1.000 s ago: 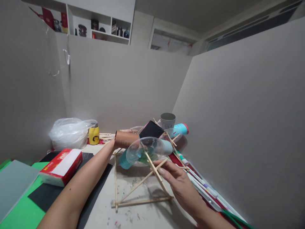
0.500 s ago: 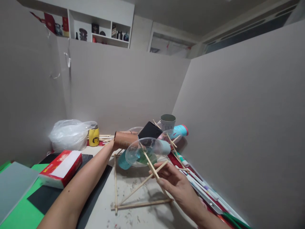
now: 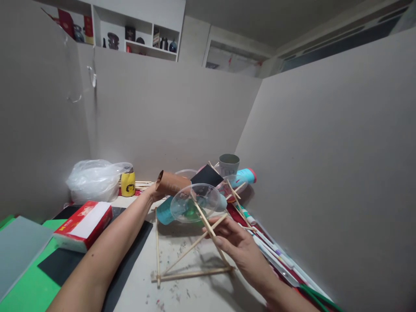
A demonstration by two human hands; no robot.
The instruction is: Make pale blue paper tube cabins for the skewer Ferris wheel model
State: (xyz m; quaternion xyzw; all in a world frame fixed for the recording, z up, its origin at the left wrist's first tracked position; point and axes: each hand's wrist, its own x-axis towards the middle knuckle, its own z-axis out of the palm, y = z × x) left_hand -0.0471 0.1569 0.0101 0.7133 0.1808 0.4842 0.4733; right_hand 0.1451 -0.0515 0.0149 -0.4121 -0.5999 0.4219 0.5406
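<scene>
Where its sticks (image 3: 221, 220) cross, the wooden frame (image 3: 205, 220) is pinched by the right hand (image 3: 238, 248).
Beyond it, the left hand (image 3: 156, 193) is partly hidden by the brown tube (image 3: 173, 183); its grip cannot be told.

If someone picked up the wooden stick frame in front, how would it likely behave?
The wooden stick frame is probably light for its size, since it is slender with wide open gaps. It would likely feel stiff along its straight lengths, but may flex or break at the corners, where narrow ends meet.
</scene>
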